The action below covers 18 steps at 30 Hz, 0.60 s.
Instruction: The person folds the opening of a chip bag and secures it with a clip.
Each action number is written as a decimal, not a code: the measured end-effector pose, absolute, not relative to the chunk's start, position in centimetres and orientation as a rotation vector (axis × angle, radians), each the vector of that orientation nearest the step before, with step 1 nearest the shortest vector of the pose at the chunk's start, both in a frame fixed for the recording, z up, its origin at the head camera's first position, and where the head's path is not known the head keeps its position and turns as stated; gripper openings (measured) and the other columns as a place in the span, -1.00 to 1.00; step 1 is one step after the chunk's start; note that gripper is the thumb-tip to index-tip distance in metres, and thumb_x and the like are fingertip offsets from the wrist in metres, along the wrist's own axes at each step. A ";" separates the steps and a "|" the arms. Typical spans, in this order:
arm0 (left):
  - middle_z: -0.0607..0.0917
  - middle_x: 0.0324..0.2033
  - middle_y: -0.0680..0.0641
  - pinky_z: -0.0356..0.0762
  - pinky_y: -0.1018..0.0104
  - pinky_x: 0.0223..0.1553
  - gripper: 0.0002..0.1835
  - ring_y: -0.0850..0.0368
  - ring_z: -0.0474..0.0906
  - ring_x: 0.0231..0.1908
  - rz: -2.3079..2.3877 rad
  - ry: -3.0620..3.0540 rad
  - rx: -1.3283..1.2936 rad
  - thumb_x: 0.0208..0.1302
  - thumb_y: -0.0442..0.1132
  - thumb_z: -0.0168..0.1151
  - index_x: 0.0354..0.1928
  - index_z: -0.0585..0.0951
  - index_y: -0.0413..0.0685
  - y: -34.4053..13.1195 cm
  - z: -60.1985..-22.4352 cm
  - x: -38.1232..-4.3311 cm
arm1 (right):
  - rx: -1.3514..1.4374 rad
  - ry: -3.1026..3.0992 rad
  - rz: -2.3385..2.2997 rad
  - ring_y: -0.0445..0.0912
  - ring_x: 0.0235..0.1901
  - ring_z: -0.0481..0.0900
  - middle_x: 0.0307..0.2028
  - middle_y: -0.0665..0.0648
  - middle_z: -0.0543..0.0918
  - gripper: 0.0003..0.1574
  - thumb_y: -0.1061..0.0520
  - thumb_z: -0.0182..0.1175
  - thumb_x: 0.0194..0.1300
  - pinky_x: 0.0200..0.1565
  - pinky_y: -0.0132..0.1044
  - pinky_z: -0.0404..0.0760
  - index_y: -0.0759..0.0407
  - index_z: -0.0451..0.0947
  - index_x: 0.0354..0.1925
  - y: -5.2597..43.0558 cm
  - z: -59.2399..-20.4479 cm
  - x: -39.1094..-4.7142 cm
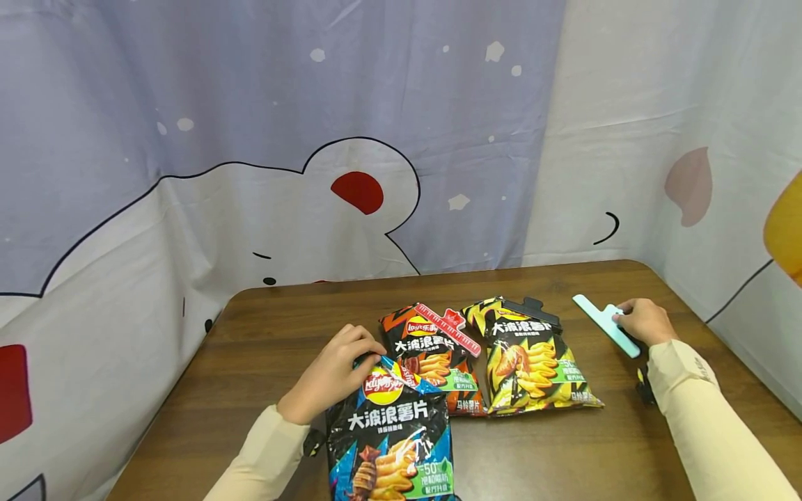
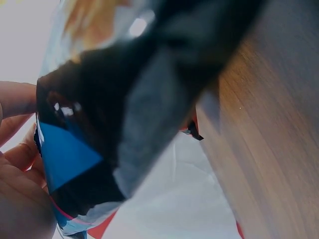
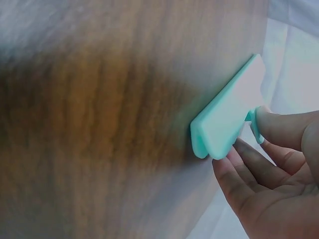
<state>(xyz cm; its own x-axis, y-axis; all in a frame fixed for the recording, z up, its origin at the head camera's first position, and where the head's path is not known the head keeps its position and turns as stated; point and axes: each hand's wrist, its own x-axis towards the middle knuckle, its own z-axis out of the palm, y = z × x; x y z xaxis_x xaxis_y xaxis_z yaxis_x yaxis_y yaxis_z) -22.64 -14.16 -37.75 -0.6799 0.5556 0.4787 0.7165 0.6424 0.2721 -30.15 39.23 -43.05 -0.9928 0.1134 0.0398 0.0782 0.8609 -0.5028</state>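
Observation:
My left hand (image 1: 341,372) pinches the folded-over top of a blue and black bag of potato chips (image 1: 391,445) at the front of the table. In the left wrist view the bag's glossy side (image 2: 94,164) fills much of the picture, with the fingers at its edge. Over at the right, my right hand (image 1: 645,321) holds a mint-green bag clip (image 1: 606,325) by its handle. The right wrist view shows the thumb on the clip's handle tab, with the other fingers (image 3: 232,184) beneath the clip (image 3: 227,114).
Behind the blue bag lies an orange chip bag (image 1: 432,355) with a red clip (image 1: 450,330) across its top. Beside it is a yellow chip bag (image 1: 532,365) with a black clip (image 1: 531,311). A printed curtain (image 1: 470,139) hangs behind the wooden table (image 1: 250,362).

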 end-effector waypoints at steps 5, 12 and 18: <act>0.58 -0.33 0.14 0.37 0.49 -0.37 -0.89 0.32 0.30 -0.33 -0.638 -2.498 -1.017 0.21 -0.35 0.32 -0.26 0.73 0.00 -14.1 -37.8 -22.6 | -0.142 -2.949 0.819 0.41 -0.18 0.49 -0.12 0.59 0.54 -0.52 0.17 0.14 0.25 -0.21 0.09 0.46 0.62 0.48 -0.08 39.1 -42.9 -30.0; 0.58 -0.33 0.14 0.37 0.49 -0.36 -0.90 0.32 0.31 -0.33 -0.640 -2.502 -1.020 0.21 -0.35 0.32 -0.26 0.72 0.00 -14.0 -37.8 -22.6 | -0.152 -2.954 0.854 0.41 -0.17 0.50 -0.08 0.62 0.51 -0.51 0.19 0.11 0.25 -0.20 0.08 0.48 0.63 0.42 -0.03 39.0 -42.9 -30.0; 0.58 -0.32 0.14 0.38 0.48 -0.34 -0.89 0.31 0.31 -0.32 -0.641 -2.525 -1.009 0.24 -0.34 0.30 -0.25 0.72 0.02 -14.0 -37.7 -22.6 | -0.133 -3.015 0.877 0.53 0.00 0.39 0.08 0.68 0.38 -0.40 0.17 0.00 0.30 -0.04 0.24 0.45 0.65 0.31 0.12 39.1 -42.8 -30.0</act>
